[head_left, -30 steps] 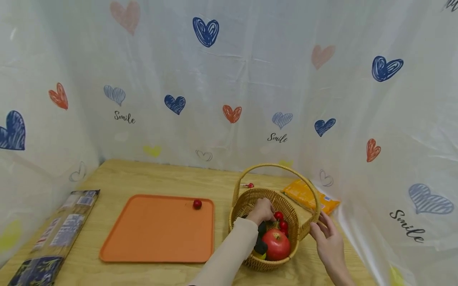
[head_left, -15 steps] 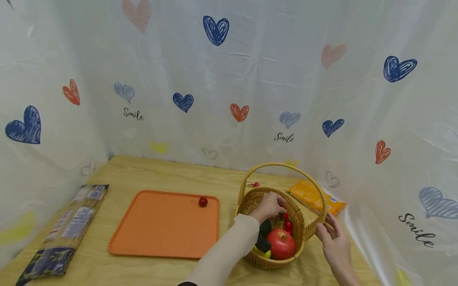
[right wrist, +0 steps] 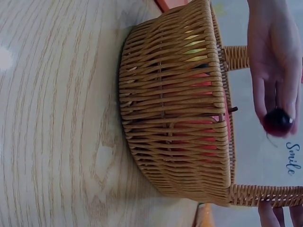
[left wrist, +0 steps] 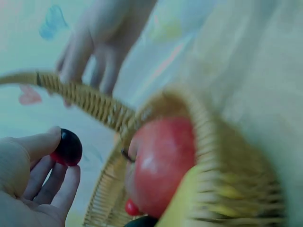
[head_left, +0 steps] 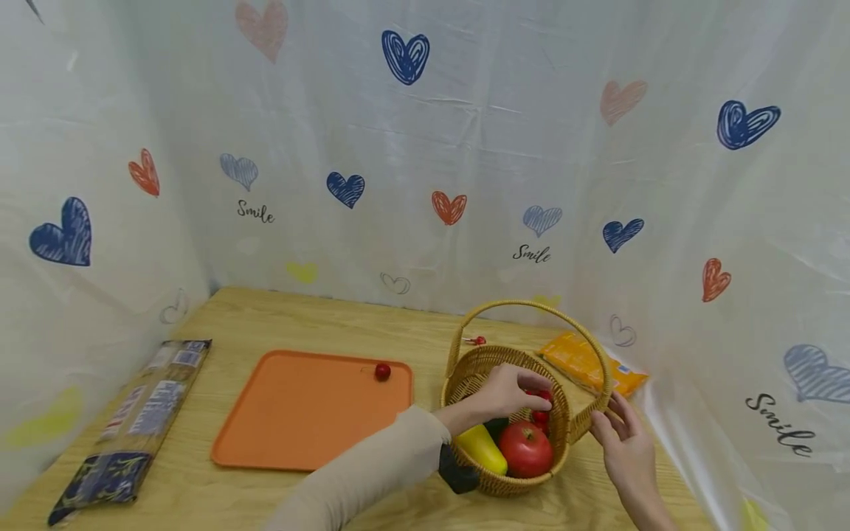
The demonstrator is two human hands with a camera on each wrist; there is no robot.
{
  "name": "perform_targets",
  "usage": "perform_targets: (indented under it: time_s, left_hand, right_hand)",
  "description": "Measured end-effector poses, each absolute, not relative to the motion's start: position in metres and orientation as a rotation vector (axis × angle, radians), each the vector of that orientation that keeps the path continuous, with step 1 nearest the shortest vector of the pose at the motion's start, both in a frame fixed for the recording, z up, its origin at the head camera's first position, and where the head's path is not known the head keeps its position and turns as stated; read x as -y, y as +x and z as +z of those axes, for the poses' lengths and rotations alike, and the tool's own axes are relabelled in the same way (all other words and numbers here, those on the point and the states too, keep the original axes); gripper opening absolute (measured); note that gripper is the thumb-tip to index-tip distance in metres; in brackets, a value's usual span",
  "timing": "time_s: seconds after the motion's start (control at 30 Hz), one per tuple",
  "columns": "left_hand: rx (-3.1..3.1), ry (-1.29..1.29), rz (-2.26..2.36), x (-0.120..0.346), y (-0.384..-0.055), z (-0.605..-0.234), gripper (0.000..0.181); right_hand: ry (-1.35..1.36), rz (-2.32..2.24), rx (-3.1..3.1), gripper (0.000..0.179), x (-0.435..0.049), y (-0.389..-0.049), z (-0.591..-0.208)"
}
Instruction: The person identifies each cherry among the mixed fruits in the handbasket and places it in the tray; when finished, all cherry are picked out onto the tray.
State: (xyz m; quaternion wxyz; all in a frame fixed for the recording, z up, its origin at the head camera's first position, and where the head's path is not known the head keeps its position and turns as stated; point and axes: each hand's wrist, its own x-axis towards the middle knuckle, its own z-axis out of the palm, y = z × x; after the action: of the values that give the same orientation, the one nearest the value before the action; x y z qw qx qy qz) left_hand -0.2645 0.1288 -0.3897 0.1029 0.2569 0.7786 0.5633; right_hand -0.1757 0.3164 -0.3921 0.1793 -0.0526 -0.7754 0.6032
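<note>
My left hand (head_left: 508, 392) is above the wicker basket (head_left: 448, 391) and pinches a dark red cherry (left wrist: 70, 149) between thumb and fingertips. The cherry is out of the basket, held over its opening; a thin stem hangs from it in the right wrist view. My right hand (head_left: 627, 446) grips the base of the basket's arched handle (head_left: 600, 358) at the right side. Inside the basket lie a large red fruit like a pomegranate or apple (head_left: 524, 448), a yellow fruit or vegetable (head_left: 482, 450), something dark green and more cherries (head_left: 541, 419).
An orange tray (head_left: 299, 413) with one cherry (head_left: 382, 372) lies left of the basket. A long printed packet (head_left: 139, 428) is at the far left. Behind the basket are a small red item (head_left: 478, 340) and an orange packet (head_left: 564, 354). A heart-printed curtain (head_left: 398, 147) encloses the table.
My left hand has come up from inside the basket and shifted right, lifting a cherry. The yellow item shows more now. My right hand stays on the handle, and the head view has turned slightly left.
</note>
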Motion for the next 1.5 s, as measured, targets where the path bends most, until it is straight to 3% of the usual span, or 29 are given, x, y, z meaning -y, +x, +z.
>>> perform_targets:
  time_s: [0.2, 0.8, 1.23, 1.5]
  left_hand:
    - [-2.203, 0.749, 1.748, -0.114, -0.250, -0.394, 0.026]
    - [-2.232, 0.779, 1.807, -0.043, -0.256, -0.393, 0.029]
    - [-2.272, 0.536, 1.993, 0.060, -0.272, -0.415, 0.037]
    - [-2.505, 0.152, 2.005, 0.134, -0.281, -0.436, 0.037]
  right_hand:
    - [-0.147, 1.702, 2.196, 0.061, -0.318, -0.176, -0.391]
    - [-0.170, 1.744, 2.190, 0.062, -0.317, -0.176, -0.393]
    - [-0.139, 1.756, 2.149, 0.061, -0.319, -0.177, -0.395]
    - [-0.118, 1.774, 2.135, 0.062, -0.320, -0.177, -0.396]
